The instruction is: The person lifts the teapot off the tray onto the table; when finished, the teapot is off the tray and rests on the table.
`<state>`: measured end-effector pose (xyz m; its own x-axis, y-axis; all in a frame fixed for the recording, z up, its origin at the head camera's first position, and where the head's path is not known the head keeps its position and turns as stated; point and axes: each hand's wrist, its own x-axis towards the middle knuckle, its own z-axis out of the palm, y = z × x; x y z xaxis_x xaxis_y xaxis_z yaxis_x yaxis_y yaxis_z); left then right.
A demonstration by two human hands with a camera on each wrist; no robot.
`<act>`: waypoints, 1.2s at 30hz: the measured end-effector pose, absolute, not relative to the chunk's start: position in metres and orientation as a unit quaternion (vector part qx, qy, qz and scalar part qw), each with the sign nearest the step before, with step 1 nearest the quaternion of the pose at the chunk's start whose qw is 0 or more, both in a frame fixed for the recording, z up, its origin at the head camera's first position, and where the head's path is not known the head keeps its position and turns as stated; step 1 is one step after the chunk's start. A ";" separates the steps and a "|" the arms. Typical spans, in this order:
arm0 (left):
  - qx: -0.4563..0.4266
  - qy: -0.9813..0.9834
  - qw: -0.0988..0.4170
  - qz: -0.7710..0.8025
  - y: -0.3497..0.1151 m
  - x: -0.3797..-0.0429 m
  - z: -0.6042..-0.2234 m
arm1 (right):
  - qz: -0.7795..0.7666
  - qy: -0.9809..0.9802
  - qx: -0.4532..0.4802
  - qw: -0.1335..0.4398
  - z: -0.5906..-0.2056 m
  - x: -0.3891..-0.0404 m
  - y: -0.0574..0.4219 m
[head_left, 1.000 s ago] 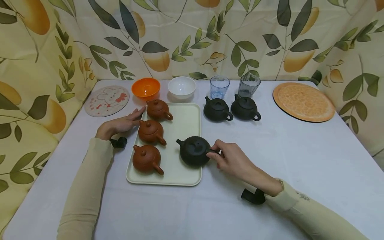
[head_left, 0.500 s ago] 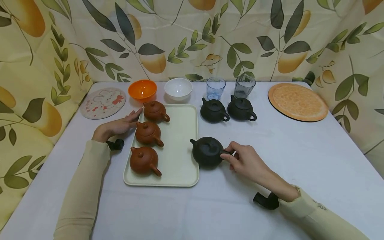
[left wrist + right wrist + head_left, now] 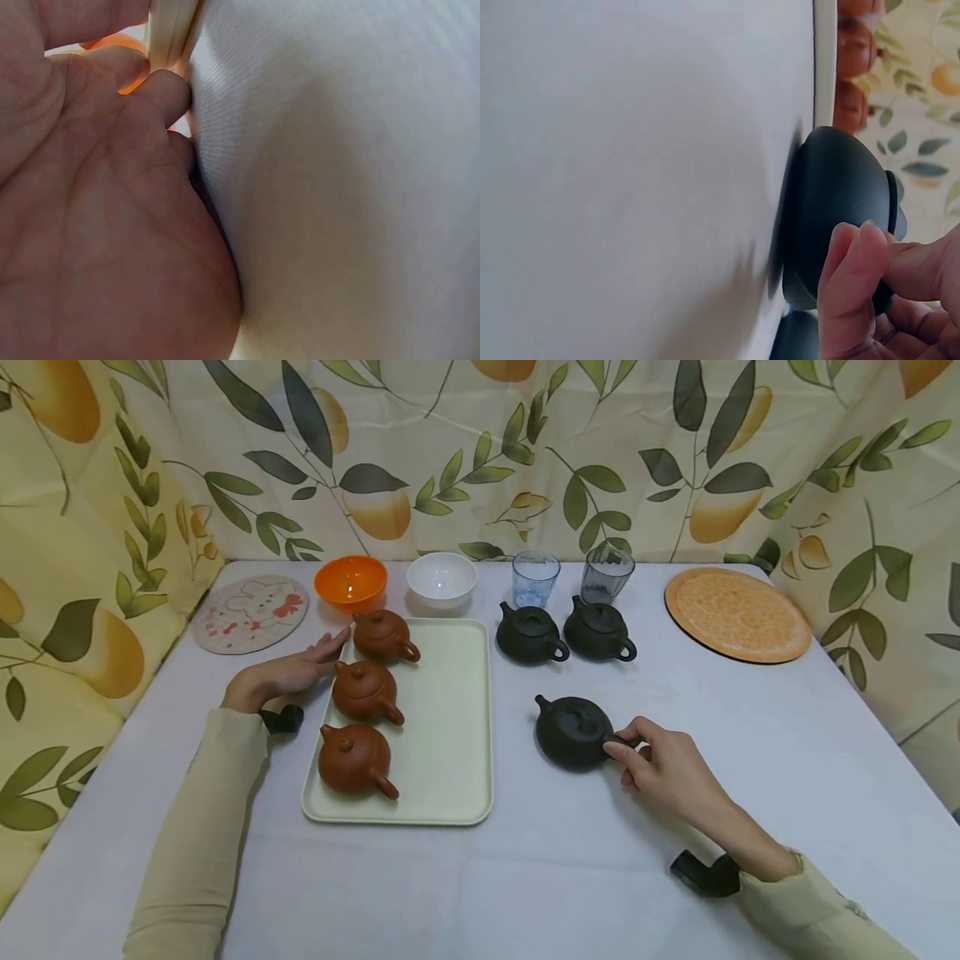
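Note:
My right hand [image 3: 667, 768] pinches the handle of a black teapot [image 3: 573, 733], its spout pointing left. The pot is to the right of the cream tray [image 3: 442, 802], at or barely above the cloth; I cannot tell whether it touches. In the right wrist view, thumb and fingers close on the handle beside the round black body [image 3: 832, 187]. My left hand [image 3: 288, 672] lies along the tray's left edge, fingers extended and touching it. Three brown teapots, a far one [image 3: 381, 635], a middle one [image 3: 365, 691] and a near one [image 3: 355, 760], stand in the tray's left half.
Two other black teapots [image 3: 531, 633] [image 3: 597, 628] stand behind the held one. At the back are an orange bowl [image 3: 351, 581], a white bowl [image 3: 442, 579], a blue glass [image 3: 535, 577] and a grey glass [image 3: 606, 574]. Round mats lie far left [image 3: 251, 614] and far right [image 3: 738, 614].
My right hand has carried the black teapot rightward, off the tray's right half and over the cloth beside it. The left hand stays at the tray's edge; the head view has shifted slightly.

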<state>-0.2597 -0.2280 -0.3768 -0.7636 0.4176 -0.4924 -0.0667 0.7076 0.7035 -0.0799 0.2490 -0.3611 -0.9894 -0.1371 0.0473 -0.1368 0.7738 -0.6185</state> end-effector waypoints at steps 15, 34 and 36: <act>0.093 0.866 0.327 0.367 -0.230 -0.262 -0.377 | -0.296 0.955 0.004 -0.007 -0.357 -0.074 0.299; 0.094 0.863 0.330 0.372 -0.229 -0.262 -0.378 | -0.256 0.962 0.090 -0.014 -0.359 -0.107 0.357; 0.091 0.862 0.332 0.372 -0.228 -0.262 -0.379 | -0.252 0.963 0.093 -0.013 -0.358 -0.116 0.358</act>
<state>-0.2620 -0.2282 -0.3788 -0.7630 0.4044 -0.5043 -0.0888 0.7072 0.7014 -0.1163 0.3581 -0.3582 -0.9823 0.1862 -0.0215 0.1729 0.8560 -0.4872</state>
